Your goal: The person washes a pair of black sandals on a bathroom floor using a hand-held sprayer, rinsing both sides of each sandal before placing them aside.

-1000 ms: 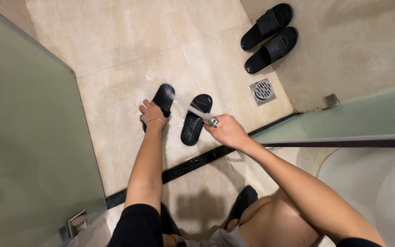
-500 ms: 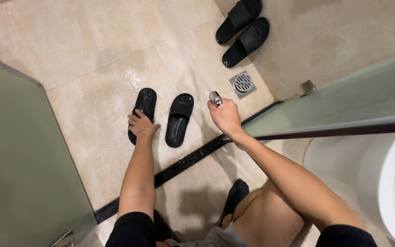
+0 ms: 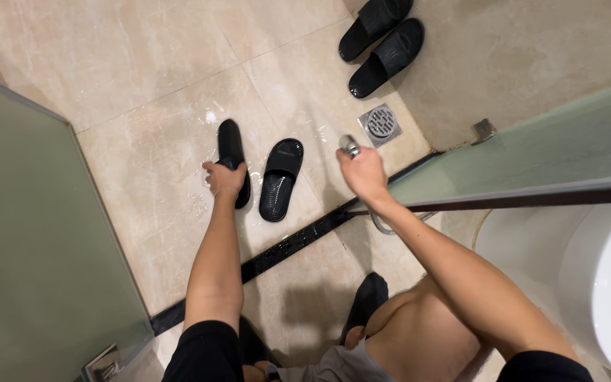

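**Two hands over black slides on wet shower floor**

Left hand (image 3: 224,178) is clamped on the heel end of a black slide (image 3: 232,159), fingers curled round its edge; that slide is tipped up on its side w/ the toe pointing away from the person. The fingers hide part of the heel, so can't tell how far it's off the floor. Just beside it, to the right, a second black slide (image 3: 281,178) lies flat, sole down, strap up, not touching the hand.

Right hand (image 3: 363,171) is closed round a small chrome sprayer head (image 3: 349,146); only the shiny tip pokes out above the knuckles, the rest is buried in the fist. A bit of hose (image 3: 383,226) loops under the wrist, mostly hidden by the forearm and the glass door edge. Can't make out any water jet.

Floor tiles (image 3: 143,85) look wet and glossy round the slides. Square metal drain (image 3: 380,124) sits near the right hand. Another pair of black slides (image 3: 383,39) lies well apart at the top, one partly cut off by the frame edge. Frosted glass panel (image 3: 22,233) at left, glass door (image 3: 532,152) at right. Dark threshold strip (image 3: 284,244) runs between. White toilet (image 3: 602,283) at lower right, cut off. A dark-footed foot (image 3: 365,304) shows below; the knee blocks the rest.
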